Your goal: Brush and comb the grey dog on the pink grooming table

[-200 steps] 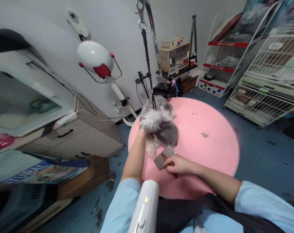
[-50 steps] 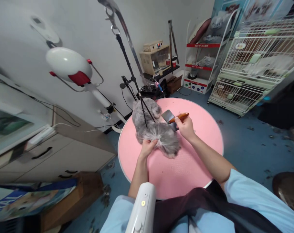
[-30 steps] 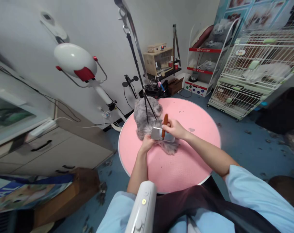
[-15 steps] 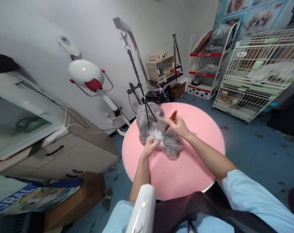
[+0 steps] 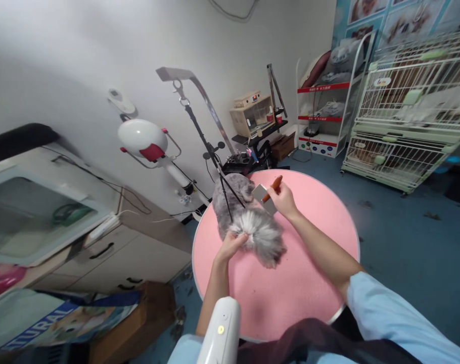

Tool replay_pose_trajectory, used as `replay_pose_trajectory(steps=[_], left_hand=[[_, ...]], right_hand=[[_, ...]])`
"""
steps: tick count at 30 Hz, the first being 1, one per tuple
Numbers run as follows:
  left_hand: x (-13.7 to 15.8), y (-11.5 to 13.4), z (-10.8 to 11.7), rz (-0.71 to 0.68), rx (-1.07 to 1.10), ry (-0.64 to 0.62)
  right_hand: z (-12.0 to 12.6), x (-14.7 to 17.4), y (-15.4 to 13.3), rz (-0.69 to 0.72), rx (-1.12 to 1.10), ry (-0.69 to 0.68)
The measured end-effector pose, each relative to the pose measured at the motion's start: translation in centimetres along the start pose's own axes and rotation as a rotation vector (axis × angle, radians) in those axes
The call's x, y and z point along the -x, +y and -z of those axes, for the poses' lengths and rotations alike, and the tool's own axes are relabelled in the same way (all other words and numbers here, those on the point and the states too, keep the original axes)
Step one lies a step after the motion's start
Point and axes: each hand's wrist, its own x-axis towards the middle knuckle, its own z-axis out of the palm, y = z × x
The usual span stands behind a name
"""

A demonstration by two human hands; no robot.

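A grey furry animal (image 5: 230,194) is on a round pink grooming table (image 5: 275,298), with black straps hanging down over it. My left hand (image 5: 232,243) is closed on a long-haired, grey-white fluffy part (image 5: 266,237) of the animal; which part it is, I cannot tell for sure. In my right hand (image 5: 283,199) is a slicker brush (image 5: 274,187) with an orange-brown handle and a flat pale head. The brush is held just above the fluffy fur, apart from it or barely touching.
A metal grooming arm (image 5: 205,93) with a strap rises behind the animal. To the left stands a white-and-red lamp-like device (image 5: 142,139) by a cabinet (image 5: 112,258). A white device (image 5: 220,331) juts up before my chest. Wire cages (image 5: 400,116) and a shelf rack (image 5: 323,116) stand at the right.
My right hand has lifted the brush up and away from the fur, and its flat head shows clearly. My left hand keeps its hold. The view has shifted a little.
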Motion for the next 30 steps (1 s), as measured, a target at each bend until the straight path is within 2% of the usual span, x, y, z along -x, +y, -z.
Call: replay_pose_trajectory(steps=[2,3,5,7,8,11,13,16,18,20,22,24,26,29,30], left_hand=[[-0.4,-0.2,-0.2,0.001,-0.013,0.030],[-0.6,-0.6,-0.4,-0.005,-0.025,0.101],[-0.8,-1.8,-1.1,-0.021,-0.020,0.393],[-0.7,-3.4,-2.3,-0.012,0.079,0.710],[-0.6,-4.1,-3.0,0.015,0.178,0.758],[-0.2,-5.5,-5.2,0.111,0.531,0.571],[-0.2,-5.6,-6.4,0.068,0.638,0.555],[-0.4,-5.5,-7.1,-0.085,0.564,0.614],[-0.5,-5.6,-7.2,-0.147,0.459,0.609],[-0.6,-5.6,-7.0,-0.180,0.365,0.583],[-0.6,-5.4,-6.9,-0.201,0.303,0.555],[-0.5,-5.0,-7.0,-0.203,0.272,0.541],[-0.3,-4.4,-7.3,-0.201,0.250,0.535],[0.1,-3.8,-7.8,-0.209,0.210,0.520],[0.2,-3.7,-7.8,-0.204,0.201,0.528]], right_hand=[[-0.5,-0.1,0.9,-0.132,-0.157,-0.153],[-0.8,0.0,1.4,-0.221,-0.221,-0.233],[-1.3,0.4,2.5,-0.365,-0.288,-0.282],[-1.4,0.9,3.6,-0.411,-0.299,-0.230],[-1.3,1.2,4.1,-0.412,-0.300,-0.209],[-1.0,3.4,5.1,-0.421,-0.318,-0.175],[-0.5,5.6,5.5,-0.422,-0.350,-0.127],[1.2,8.2,5.9,-0.401,-0.360,-0.074],[2.9,8.7,5.9,-0.378,-0.297,-0.094],[4.6,8.1,5.4,-0.326,-0.182,-0.080],[5.8,7.1,4.6,-0.229,-0.036,0.020],[6.0,6.3,3.4,-0.107,0.076,0.122],[5.2,5.8,1.9,-0.012,0.115,0.067],[3.5,4.5,-0.2,0.031,0.199,-0.205],[3.1,3.9,-0.8,0.031,0.251,-0.201]])
